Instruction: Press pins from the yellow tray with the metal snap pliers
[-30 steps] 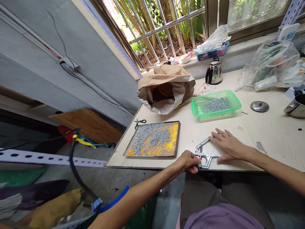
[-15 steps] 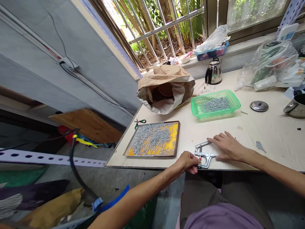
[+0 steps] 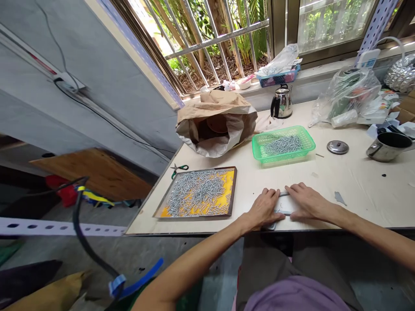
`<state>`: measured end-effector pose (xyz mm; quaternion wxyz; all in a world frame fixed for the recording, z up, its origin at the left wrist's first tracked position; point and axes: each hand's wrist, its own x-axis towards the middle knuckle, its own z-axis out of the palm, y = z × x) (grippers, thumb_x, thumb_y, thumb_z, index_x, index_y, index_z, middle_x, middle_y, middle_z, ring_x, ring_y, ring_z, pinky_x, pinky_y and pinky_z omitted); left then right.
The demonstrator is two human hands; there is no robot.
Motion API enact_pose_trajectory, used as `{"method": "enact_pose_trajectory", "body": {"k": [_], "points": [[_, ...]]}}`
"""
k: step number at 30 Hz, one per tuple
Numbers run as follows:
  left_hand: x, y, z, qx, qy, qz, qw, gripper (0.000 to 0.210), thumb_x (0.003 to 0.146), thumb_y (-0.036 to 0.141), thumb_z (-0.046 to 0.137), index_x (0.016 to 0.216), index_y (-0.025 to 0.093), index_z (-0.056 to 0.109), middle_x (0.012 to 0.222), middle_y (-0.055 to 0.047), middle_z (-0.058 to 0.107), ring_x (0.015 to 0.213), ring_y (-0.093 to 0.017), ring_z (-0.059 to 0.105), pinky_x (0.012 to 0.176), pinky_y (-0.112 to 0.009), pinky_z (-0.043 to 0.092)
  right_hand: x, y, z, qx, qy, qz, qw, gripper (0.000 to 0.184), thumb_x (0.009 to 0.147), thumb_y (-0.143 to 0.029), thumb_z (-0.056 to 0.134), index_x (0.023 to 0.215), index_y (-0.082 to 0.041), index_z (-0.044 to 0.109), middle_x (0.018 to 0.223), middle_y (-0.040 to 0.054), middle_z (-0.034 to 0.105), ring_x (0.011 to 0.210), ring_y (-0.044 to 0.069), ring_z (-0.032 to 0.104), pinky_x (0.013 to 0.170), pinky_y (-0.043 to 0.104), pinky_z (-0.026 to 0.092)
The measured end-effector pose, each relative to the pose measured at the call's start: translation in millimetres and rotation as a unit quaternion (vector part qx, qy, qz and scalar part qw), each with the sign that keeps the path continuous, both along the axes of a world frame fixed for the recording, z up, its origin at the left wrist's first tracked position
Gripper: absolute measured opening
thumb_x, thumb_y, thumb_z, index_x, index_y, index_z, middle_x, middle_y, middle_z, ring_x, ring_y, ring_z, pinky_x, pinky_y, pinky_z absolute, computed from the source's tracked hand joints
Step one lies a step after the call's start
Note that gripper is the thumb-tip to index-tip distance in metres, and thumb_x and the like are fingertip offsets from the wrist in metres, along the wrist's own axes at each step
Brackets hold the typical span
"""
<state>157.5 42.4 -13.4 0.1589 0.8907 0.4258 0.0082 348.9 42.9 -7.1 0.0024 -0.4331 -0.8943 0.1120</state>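
Note:
Metal hand pliers [image 3: 283, 213] lie flat near the table's front edge, with two silvery handles pointing right. My left hand [image 3: 264, 208] is wrapped over the head end and hides most of it. My right hand [image 3: 308, 202] holds the handle ends, fingers at the upper handle and thumb at the lower one. To the left sits a shallow tray [image 3: 232, 192] with a yellow bottom, covered in small silvery metal pins. Beyond my hands a green plastic basket [image 3: 256, 154] holds more of these pins.
Green-handled scissors [image 3: 180, 167] lie behind the tray. An open brown paper bag [image 3: 215, 123], a kettle [image 3: 282, 101], a round metal lid [image 3: 337, 147] and a steel pot [image 3: 387, 147] stand farther back. A grey scrap [image 3: 339, 198] lies right of my hand.
My left hand has moved from pinching at the lower front of the pliers to covering their head. The right hand stays at the handles. The view has shifted slightly right.

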Motion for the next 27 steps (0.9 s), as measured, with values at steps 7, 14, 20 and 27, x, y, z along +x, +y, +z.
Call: {"method": "enact_pose_trajectory", "body": {"k": [7,14,20,27], "points": [[7,-3,2.1,0.002,0.028,-0.027,0.999,0.027,0.085,0.037,0.060,0.101,0.015,0.057,0.097,-0.008,0.058,0.097,-0.024,0.051,0.081,-0.036,0.045,-3,-11,-2.8,0.053,-0.020,0.005,0.998,0.016,0.078,-0.024,0.067,0.090,-0.015,0.061,0.087,0.0073,0.061,0.082,0.022,0.053,0.072,0.032,0.041],[10,-4,-1.2,0.001,0.007,-0.012,1.000,0.015,0.089,0.030,0.055,0.087,0.016,0.060,0.091,-0.007,0.060,0.093,-0.023,0.053,0.079,-0.035,0.046,-5,-19,-19.2,0.097,0.004,0.004,0.995,0.008,0.086,-0.014,0.054,0.080,-0.018,0.058,0.075,0.0035,0.057,0.075,0.019,0.052,0.069,0.030,0.038],[12,-21,-18.3,0.087,-0.049,0.050,0.994,0.018,0.090,0.022,0.051,0.106,0.016,0.054,0.116,-0.012,0.056,0.110,-0.025,0.051,0.092,-0.042,0.045,9,-5,-6.3,0.085,0.023,-0.013,0.996,0.035,0.079,-0.038,0.065,0.104,-0.014,0.058,0.092,0.0099,0.060,0.086,0.024,0.053,0.074,0.034,0.042],[23,-52,-42.6,0.138,-0.080,0.015,0.987,0.020,0.094,0.016,0.038,0.102,0.017,0.057,0.103,-0.008,0.062,0.104,-0.021,0.055,0.101,-0.042,0.041,25,22,-5.5,0.079,0.005,-0.035,0.996,0.018,0.090,-0.019,0.045,0.092,-0.019,0.064,0.089,0.0073,0.062,0.084,0.020,0.056,0.075,0.031,0.041]]}}
